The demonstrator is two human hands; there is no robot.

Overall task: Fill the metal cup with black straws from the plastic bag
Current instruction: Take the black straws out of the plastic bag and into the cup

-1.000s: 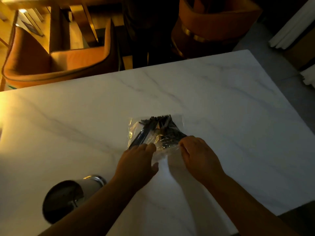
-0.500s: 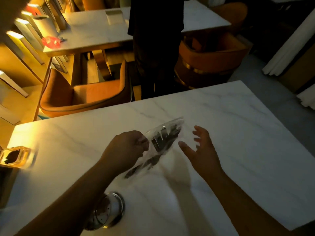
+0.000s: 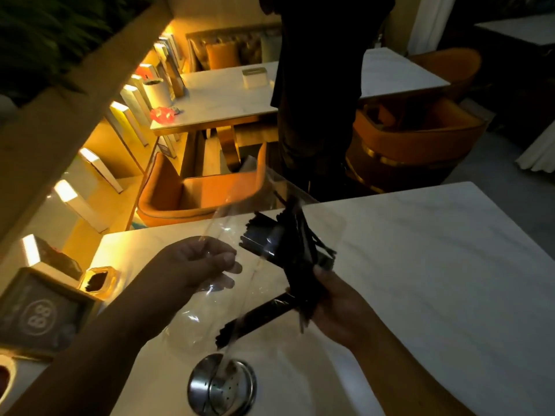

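Observation:
A clear plastic bag (image 3: pixel 240 205) is lifted above the white marble table (image 3: pixel 435 265). My left hand (image 3: pixel 198 262) pinches its left edge. My right hand (image 3: pixel 336 301) grips a bundle of black straws (image 3: pixel 288 250) through or inside the bag, the straws fanning up and down to the left. The metal cup (image 3: pixel 222 385) stands upright on the table near the front edge, right below the bag's lower end. No straws show in its open mouth.
A framed card and a small amber glass holder (image 3: pixel 97 282) stand at the table's left edge. An orange chair (image 3: pixel 192 193) sits behind the table. A person in dark clothes (image 3: pixel 318 85) stands beyond it, with another table and chairs further back.
The bag has risen further off the table. My right hand, open half a second ago, has closed on the straws. The camera view has tilted up.

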